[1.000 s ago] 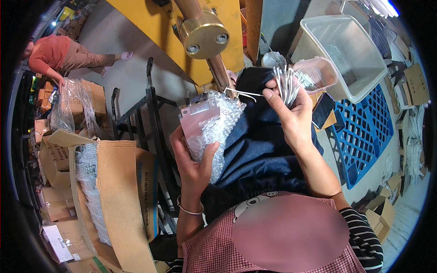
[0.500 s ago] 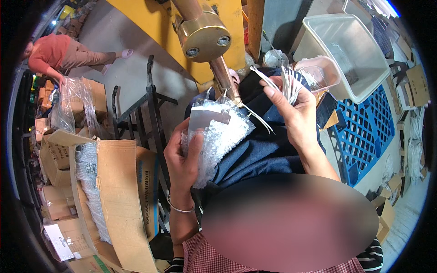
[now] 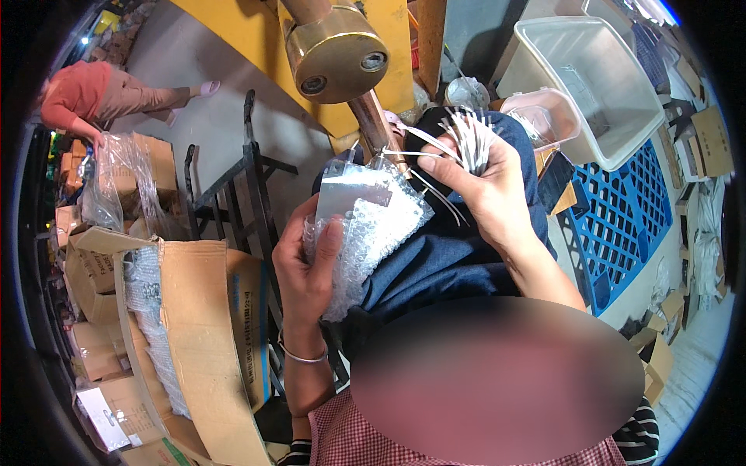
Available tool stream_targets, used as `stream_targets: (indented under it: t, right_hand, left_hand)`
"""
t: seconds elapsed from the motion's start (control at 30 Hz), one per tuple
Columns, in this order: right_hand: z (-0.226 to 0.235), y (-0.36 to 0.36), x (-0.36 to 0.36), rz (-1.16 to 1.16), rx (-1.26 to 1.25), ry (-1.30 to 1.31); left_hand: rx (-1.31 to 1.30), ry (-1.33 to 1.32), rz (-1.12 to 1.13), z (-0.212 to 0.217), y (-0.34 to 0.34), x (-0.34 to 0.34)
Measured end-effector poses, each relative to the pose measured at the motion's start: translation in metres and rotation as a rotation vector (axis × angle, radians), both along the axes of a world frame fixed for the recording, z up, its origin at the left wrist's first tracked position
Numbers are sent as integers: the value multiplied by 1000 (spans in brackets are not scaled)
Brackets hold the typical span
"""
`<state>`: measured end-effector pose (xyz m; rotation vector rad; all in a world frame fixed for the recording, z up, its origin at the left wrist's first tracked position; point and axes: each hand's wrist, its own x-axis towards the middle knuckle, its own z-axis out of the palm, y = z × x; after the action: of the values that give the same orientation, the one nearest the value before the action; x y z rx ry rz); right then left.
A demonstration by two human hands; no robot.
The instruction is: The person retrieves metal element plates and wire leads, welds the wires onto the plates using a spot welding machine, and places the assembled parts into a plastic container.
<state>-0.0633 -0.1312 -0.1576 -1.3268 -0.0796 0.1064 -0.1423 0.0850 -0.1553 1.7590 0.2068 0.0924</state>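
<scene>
My left hand [image 3: 305, 260] is closed on a bubble-wrap packet [image 3: 382, 225], its thumb lying across a flat, shiny clear-and-grey piece [image 3: 342, 200] at the near side. The packet's far end sits right beside the lower tip of a copper-coloured rod [image 3: 370, 124]. In my right hand [image 3: 493, 175] is a fanned bundle of thin white strips [image 3: 471, 141]. Thumb and forefinger pinch a single white strip [image 3: 412, 154], which reaches left to the rod tip and the packet's top. Another thin strip [image 3: 440, 198] hangs from the packet's right corner over my dark blue lap.
A brass-coloured clamp [image 3: 339, 64] on a yellow machine [image 3: 241, 35] stands ahead. To the left are a black metal frame [image 3: 252, 179] and an open carton [image 3: 198, 326] with bubble-wrapped contents. A co-worker [image 3: 81, 97] handles plastic-covered boxes. Plastic tubs [image 3: 536, 46] and a blue pallet [image 3: 622, 233] lie right.
My right hand has shifted left, bringing one white strip to the rod tip and packet top. The bundle now fans more upright. My left hand still holds the packet.
</scene>
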Motion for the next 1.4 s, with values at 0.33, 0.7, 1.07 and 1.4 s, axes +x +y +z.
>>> stream_targets:
  t: [0.33,0.7,1.07,1.4]
  right_hand:
    - [-15,-7,1,-28,48,-99]
    - [0,-42,-14,-250,40,-17]
    - [8,-34,-19,-187,52,4]
    - [4,-21,-13,-117,-28,14]
  left_hand:
    - [-222,123,-34,8,-7,1]
    - [-250,247,-32,25,3,16]
    - [-45,3,-66,-1,12,14]
    - [123,-185,6,-27,-10,-2]
